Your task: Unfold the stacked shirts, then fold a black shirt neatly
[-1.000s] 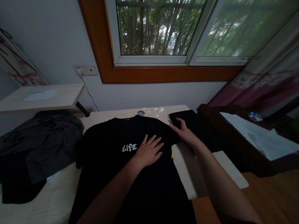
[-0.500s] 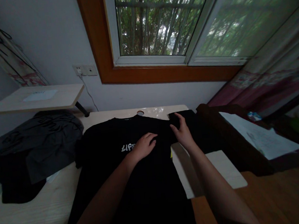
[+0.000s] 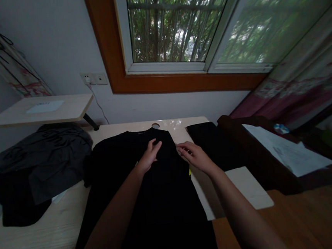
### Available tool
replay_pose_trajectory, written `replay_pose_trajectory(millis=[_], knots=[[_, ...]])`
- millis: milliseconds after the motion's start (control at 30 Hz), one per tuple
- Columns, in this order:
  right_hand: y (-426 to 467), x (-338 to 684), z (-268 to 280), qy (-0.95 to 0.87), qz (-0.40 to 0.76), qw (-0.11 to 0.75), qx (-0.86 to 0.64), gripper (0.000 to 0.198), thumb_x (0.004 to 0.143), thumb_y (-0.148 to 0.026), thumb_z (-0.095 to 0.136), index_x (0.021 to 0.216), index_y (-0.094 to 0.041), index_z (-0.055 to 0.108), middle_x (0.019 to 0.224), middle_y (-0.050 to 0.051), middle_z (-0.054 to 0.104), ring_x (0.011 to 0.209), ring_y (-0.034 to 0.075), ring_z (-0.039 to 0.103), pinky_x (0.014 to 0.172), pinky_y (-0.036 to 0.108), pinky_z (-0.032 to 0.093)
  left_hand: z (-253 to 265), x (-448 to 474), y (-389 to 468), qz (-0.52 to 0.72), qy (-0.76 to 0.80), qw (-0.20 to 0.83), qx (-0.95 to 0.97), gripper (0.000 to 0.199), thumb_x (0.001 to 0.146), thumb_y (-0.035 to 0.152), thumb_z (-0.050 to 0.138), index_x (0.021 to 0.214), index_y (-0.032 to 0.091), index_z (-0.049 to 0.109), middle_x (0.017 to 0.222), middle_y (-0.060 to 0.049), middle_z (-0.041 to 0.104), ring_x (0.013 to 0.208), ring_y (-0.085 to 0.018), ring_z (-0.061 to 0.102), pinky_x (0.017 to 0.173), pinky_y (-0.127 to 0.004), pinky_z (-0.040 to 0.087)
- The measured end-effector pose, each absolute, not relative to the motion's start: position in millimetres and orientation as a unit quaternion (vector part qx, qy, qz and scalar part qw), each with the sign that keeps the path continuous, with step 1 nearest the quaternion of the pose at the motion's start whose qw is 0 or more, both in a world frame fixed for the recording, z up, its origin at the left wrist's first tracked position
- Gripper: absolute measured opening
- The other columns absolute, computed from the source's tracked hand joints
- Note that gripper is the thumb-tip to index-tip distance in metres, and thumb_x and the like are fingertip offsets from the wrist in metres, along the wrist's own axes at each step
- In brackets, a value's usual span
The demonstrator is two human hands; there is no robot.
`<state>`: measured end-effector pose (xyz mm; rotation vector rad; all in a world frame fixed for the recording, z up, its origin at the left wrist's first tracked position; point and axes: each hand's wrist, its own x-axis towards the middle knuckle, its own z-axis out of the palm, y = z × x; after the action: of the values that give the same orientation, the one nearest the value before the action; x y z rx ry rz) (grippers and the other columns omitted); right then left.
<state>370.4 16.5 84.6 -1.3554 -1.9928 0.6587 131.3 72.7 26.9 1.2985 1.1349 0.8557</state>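
Note:
A black T-shirt (image 3: 167, 202) lies spread on the pale desk, its collar toward the window and its lower part hanging past the front edge. My left hand (image 3: 149, 157) is on the upper chest, thumb and fingers apart, covering most of the white print. At the shirt's right shoulder edge, my right hand (image 3: 196, 156) has its fingers curled together in a pinch on the black cloth. The right sleeve no longer sticks out sideways. A small yellow patch (image 3: 189, 172) shows beside the shirt's right side.
Crumpled dark grey and black clothes (image 3: 47, 162) are heaped on the left under a raised shelf (image 3: 37, 116). A folded black cloth (image 3: 210, 136) lies on the desk's right. Farther right, papers (image 3: 284, 149) rest on a dark brown surface. The pale desk (image 3: 33, 240) has a round hole at the back.
The right sleeve has come inward from the right, baring desk beside the folded cloth. My right hand moved left and down, closing its fingers; my left hand shifted slightly left over the print.

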Motion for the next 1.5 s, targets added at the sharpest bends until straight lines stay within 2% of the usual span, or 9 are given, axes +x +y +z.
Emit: replay_pose_trajectory(millis=[133,267,400,567,767,933,1167,1367,1500], knots=[[6,389,65,-0.794,0.260,0.251,-0.490,0.037,0.089,-0.032,0.067,0.125,-0.024,0.065,0.112,0.008,0.061,0.102,0.022,0.063,0.093,0.036,0.053,16,127,81,0.353,0.530,0.500,0.587,0.075,0.082,0.032,0.076,0.148,0.024,0.041,0.128,-0.015,0.062,0.108,-0.023,0.066,0.095,-0.039,0.052],[-6,397,51,-0.793,0.248,0.236,-0.505,0.047,0.081,-0.020,0.070,0.128,-0.024,0.061,0.114,0.007,0.058,0.109,0.023,0.060,0.100,0.038,0.049,12,126,84,0.359,0.538,0.497,0.579,0.068,0.081,0.015,0.069,0.144,0.024,0.045,0.119,-0.010,0.064,0.092,-0.017,0.066,0.086,-0.034,0.055],[-15,396,46,-0.777,0.248,0.229,-0.532,0.051,0.084,-0.019,0.067,0.134,-0.025,0.057,0.110,0.005,0.058,0.101,0.021,0.060,0.094,0.034,0.050,22,129,79,0.407,0.522,0.561,0.498,0.060,0.085,0.014,0.063,0.142,0.022,0.046,0.126,-0.013,0.060,0.096,-0.018,0.066,0.074,-0.029,0.057],[-20,383,41,-0.760,0.179,0.224,-0.583,0.045,0.087,-0.020,0.064,0.132,-0.024,0.059,0.111,0.006,0.062,0.104,0.022,0.060,0.096,0.036,0.048,31,129,76,0.436,0.509,0.593,0.446,0.053,0.086,0.012,0.060,0.137,0.021,0.048,0.131,-0.014,0.059,0.105,-0.019,0.064,0.074,-0.026,0.057],[-27,370,40,-0.739,0.158,0.227,-0.615,0.037,0.090,-0.012,0.055,0.125,-0.021,0.061,0.122,0.007,0.069,0.111,0.022,0.063,0.100,0.035,0.048,19,119,80,0.416,0.559,0.452,0.557,0.047,0.086,0.011,0.059,0.131,0.022,0.057,0.134,-0.012,0.058,0.092,-0.016,0.066,0.068,-0.027,0.058],[-36,370,37,-0.755,0.107,0.210,-0.612,0.034,0.094,-0.015,0.054,0.127,-0.023,0.060,0.120,0.006,0.068,0.108,0.022,0.064,0.096,0.034,0.050,16,110,82,0.413,0.562,0.389,0.602,0.040,0.083,0.005,0.058,0.118,0.022,0.068,0.126,-0.009,0.057,0.086,-0.014,0.064,0.079,-0.029,0.058],[-36,367,44,-0.805,-0.022,0.147,-0.575,0.049,0.092,-0.013,0.061,0.139,-0.023,0.055,0.118,0.011,0.062,0.108,0.028,0.056,0.095,0.041,0.049,17,106,84,0.392,0.561,0.345,0.642,0.038,0.083,0.006,0.059,0.117,0.019,0.068,0.123,-0.008,0.057,0.069,-0.009,0.061,0.079,-0.030,0.058],[-26,354,51,-0.852,-0.030,0.154,-0.499,0.022,0.095,-0.021,0.064,0.116,-0.024,0.069,0.110,0.009,0.066,0.104,0.027,0.056,0.089,0.040,0.048,18,104,84,0.379,0.553,0.334,0.662,0.035,0.083,0.005,0.058,0.114,0.017,0.068,0.119,-0.009,0.057,0.077,-0.012,0.064,0.081,-0.032,0.058],[-23,348,49,-0.855,0.002,0.197,-0.480,0.017,0.101,-0.025,0.057,0.112,-0.022,0.070,0.103,0.008,0.068,0.098,0.024,0.058,0.088,0.037,0.048,24,100,77,0.357,0.515,0.244,0.740,0.035,0.087,0.006,0.052,0.116,0.019,0.067,0.121,-0.009,0.056,0.093,-0.017,0.064,0.093,-0.035,0.055]])
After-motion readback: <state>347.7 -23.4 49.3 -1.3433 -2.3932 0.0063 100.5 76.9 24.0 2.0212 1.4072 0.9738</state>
